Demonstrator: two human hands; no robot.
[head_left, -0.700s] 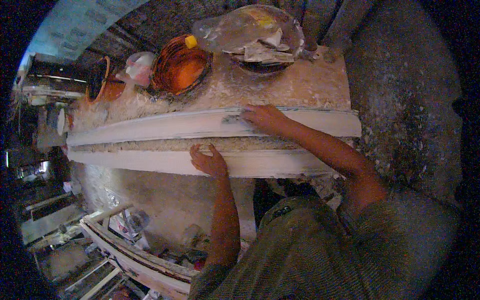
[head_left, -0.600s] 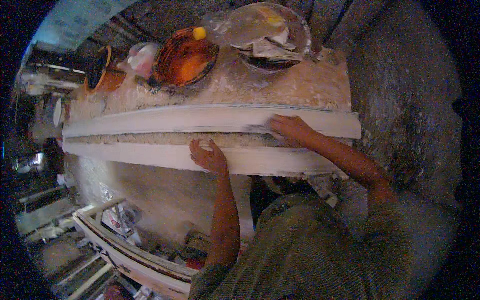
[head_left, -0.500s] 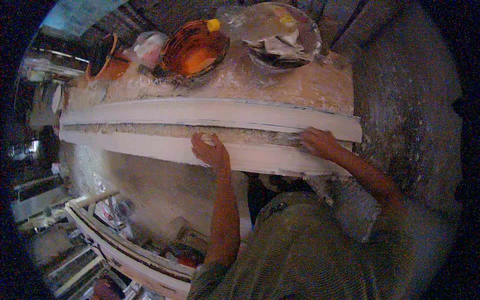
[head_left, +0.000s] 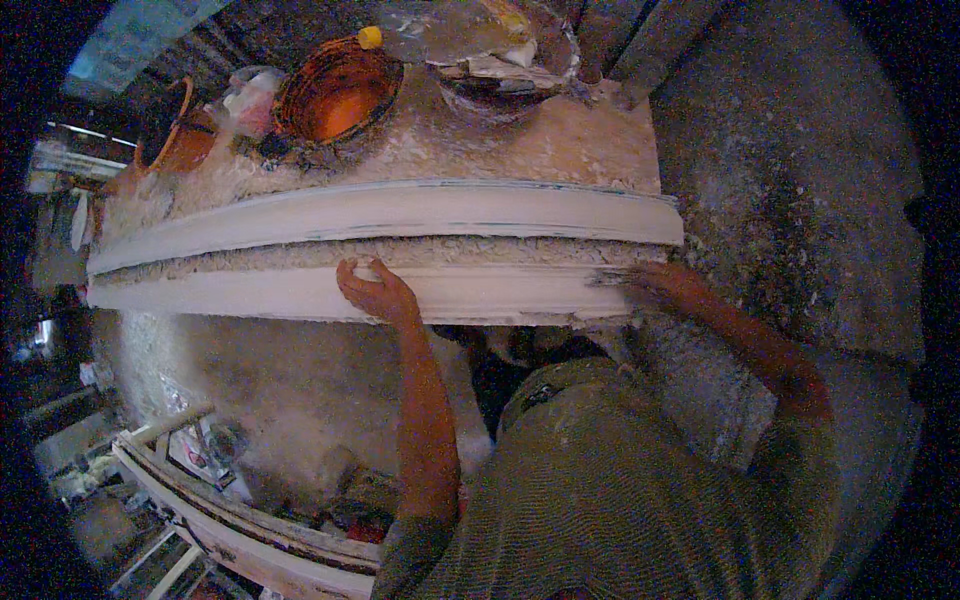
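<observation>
Two long white moulded strips, a far one (head_left: pixel 420 215) and a near one (head_left: pixel 500 292), lie side by side along the bench, with a rough tan gap between them. My left hand (head_left: pixel 378 292) is at the near strip, left of its middle, with its fingers curled around something small and pale that I cannot make out. Toward the right end of that strip, my right hand (head_left: pixel 665 285) lies low over the surface, its fingers smeared by motion. A dark grey blur shows at its fingertips; whether that is a held thing cannot be told.
Along the bench's (head_left: pixel 570 150) far side stand an orange basin (head_left: pixel 345 108), an orange bucket (head_left: pixel 185 140) and a round tub (head_left: pixel 500 98) of pale scraps. A clear bottle with a yellow cap (head_left: pixel 370 38) lies there too. A long wooden frame (head_left: pixel 240 520) sits lower left.
The whole view has shifted, so the bench sits further left and slightly higher. My right hand has moved from the gap onto the near strip, toward its right end. My left hand keeps its curled pose.
</observation>
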